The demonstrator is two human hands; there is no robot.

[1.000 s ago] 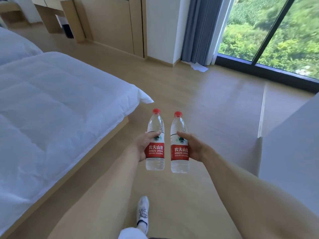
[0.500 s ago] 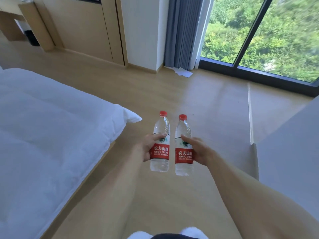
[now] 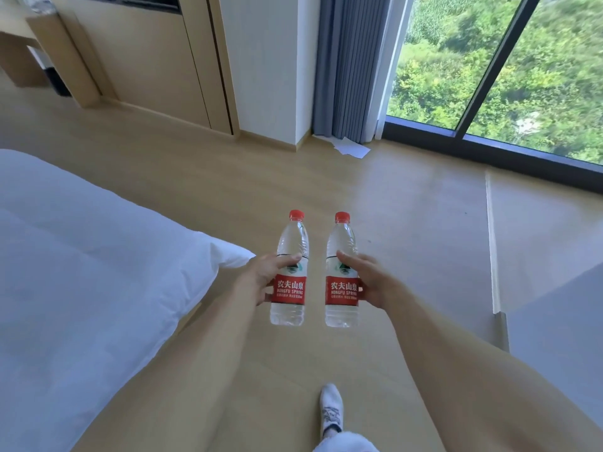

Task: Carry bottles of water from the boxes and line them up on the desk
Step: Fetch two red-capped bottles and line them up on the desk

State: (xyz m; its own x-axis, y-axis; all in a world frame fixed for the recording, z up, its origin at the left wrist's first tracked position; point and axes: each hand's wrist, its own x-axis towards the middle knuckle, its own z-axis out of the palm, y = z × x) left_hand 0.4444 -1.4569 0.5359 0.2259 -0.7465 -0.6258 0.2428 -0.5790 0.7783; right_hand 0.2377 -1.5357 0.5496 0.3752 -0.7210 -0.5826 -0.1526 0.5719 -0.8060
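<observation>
Two clear water bottles with red caps and red labels are held upright in front of me, over the wooden floor. My left hand (image 3: 266,277) grips the left bottle (image 3: 290,252) around its label. My right hand (image 3: 370,282) grips the right bottle (image 3: 341,252) the same way. The bottles stand side by side with a small gap between them. A wooden desk (image 3: 19,57) shows at the far top left, partly cut off by the frame. No boxes are in view.
A bed with a white duvet (image 3: 81,272) fills the left side. A grey surface (image 3: 561,337) rises at the right. Ahead are wood wall panels (image 3: 146,60), a grey curtain (image 3: 349,66), a floor-length window (image 3: 505,66) and white paper (image 3: 350,148) on the floor. My white shoe (image 3: 331,407) is below.
The view has swung left and moved forward toward the wall and window. Both hands kept their bottles, which drew slightly apart. My right foot has stepped into view.
</observation>
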